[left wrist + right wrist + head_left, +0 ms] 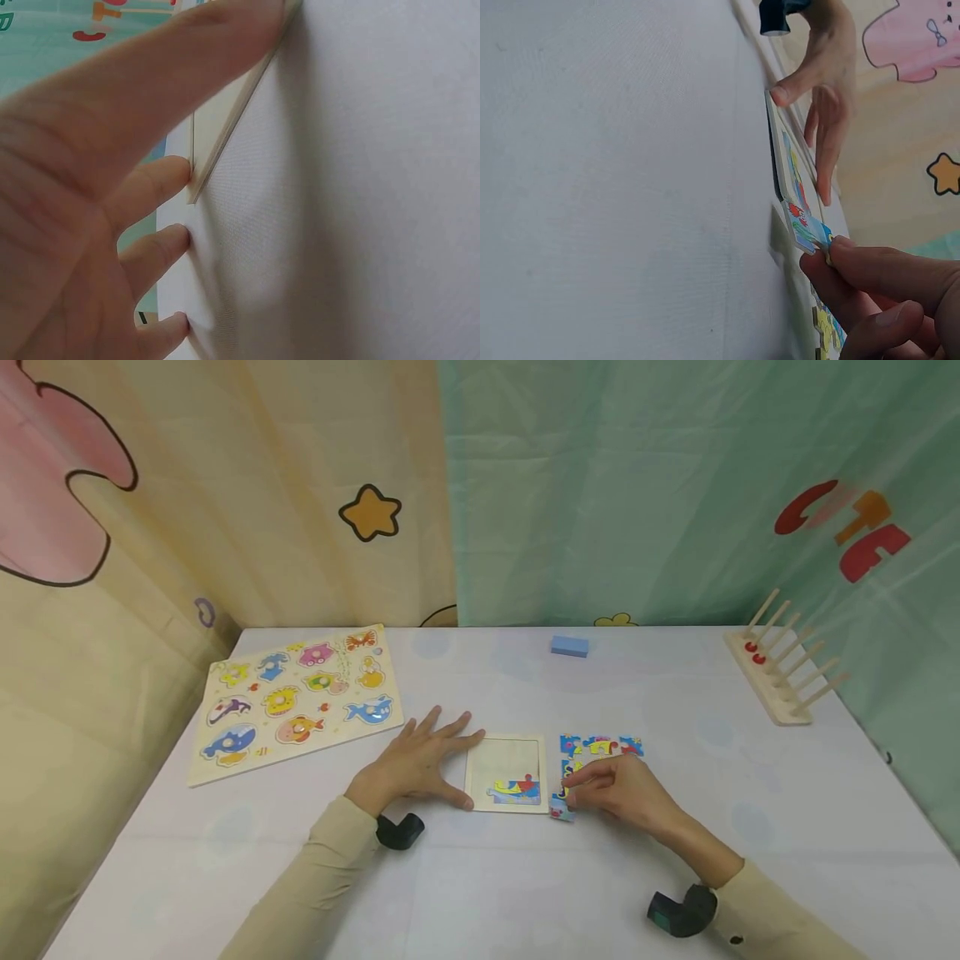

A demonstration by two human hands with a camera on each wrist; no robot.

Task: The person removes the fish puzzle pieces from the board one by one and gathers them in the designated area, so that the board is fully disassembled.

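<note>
My left hand (422, 762) lies with fingers spread at the left side of a square wooden puzzle tray (507, 758), thumb and index fingertip at its edge. In the tray's lower right part sit joined colourful puzzle pieces (517, 791). Between thumb and fingers, my right hand (626, 789) pinches a blue puzzle piece (804, 225) with a red figure on it. That piece is tilted, close to the tray's near right corner. Behind and partly under the right hand are several loose puzzle pieces (600, 745), some hidden by it.
At the left lies a large animal knob puzzle board (285, 752). A blue block (570, 647) rests near the far edge. On the right stands a wooden peg rack (789, 717) with red beads (759, 659). Printed curtains (525, 510) hang behind the white table (495, 893).
</note>
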